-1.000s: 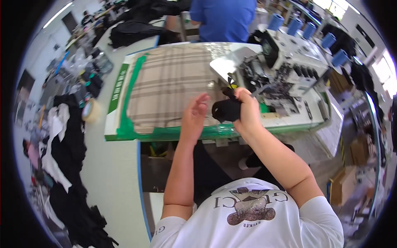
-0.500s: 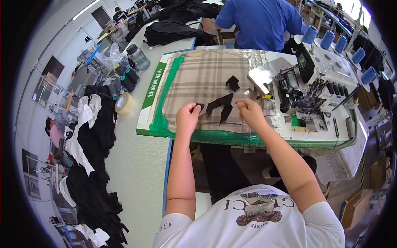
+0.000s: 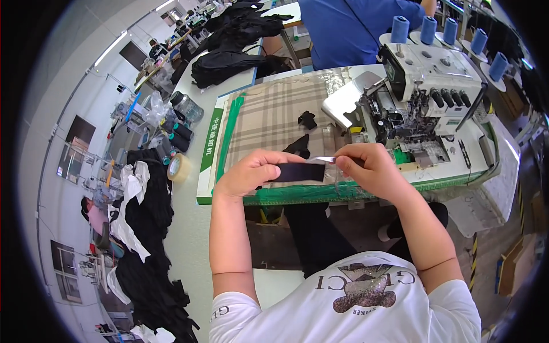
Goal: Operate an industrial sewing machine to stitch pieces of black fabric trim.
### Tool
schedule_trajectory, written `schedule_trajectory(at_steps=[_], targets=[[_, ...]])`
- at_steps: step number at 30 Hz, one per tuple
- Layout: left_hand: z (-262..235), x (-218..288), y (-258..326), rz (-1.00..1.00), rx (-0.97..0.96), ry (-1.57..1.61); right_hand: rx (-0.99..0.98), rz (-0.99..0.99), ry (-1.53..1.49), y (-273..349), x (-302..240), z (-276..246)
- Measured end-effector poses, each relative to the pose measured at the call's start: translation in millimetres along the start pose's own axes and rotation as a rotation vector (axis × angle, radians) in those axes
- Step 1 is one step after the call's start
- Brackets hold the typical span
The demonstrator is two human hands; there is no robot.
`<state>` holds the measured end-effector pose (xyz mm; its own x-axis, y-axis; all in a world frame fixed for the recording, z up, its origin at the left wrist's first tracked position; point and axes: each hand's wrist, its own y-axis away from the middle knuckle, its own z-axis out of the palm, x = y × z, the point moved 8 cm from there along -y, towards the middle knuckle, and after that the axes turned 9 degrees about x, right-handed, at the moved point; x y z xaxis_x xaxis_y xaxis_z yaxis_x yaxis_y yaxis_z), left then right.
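My left hand [image 3: 246,173] is closed on a black fabric strip [image 3: 298,172], its thumb on top, and the strip stretches to the right over the near part of the checked work surface [image 3: 260,108]. Facing it, my right hand [image 3: 366,167] pinches a thin silvery tool [image 3: 322,160]. This tool lies along the strip's upper edge; its exact kind is hard to make out. Just beyond my fingers rests a black fabric scrap [image 3: 298,147], partly hidden by my left hand. Farther off is a smaller black scrap [image 3: 307,119].
At right stands an overlock sewing machine [image 3: 432,74] with blue thread cones [image 3: 428,30] above. Tweezers [image 3: 465,153] lie beside it. A tape roll [image 3: 179,167] and a plastic jar [image 3: 187,106] sit at left, near heaped black fabric [image 3: 151,228]. A person in blue [image 3: 354,34] sits ahead.
My hands have come closer together. The black strip in my left hand now shows stretched out, and a silvery tool shows in my right hand. The view has shifted slightly.
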<state>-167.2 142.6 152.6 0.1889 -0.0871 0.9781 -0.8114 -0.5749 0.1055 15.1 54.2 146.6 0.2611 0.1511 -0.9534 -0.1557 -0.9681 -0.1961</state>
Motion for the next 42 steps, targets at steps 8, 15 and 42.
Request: schedule_trajectory(at_steps=[8,15,42], targets=[[47.5,32.9,-13.3,0.025,-0.336,-0.032,-0.086,-0.058,0.089,22.5,-21.0,-35.0],[61.3,39.8,-19.7,-0.059,-0.344,-0.102,-0.102,-0.221,0.213,33.5,-31.7,-42.8],[75.3,39.4,7.3,0.139,0.440,-1.046,0.084,0.177,-0.315,47.5,29.6,3.4]])
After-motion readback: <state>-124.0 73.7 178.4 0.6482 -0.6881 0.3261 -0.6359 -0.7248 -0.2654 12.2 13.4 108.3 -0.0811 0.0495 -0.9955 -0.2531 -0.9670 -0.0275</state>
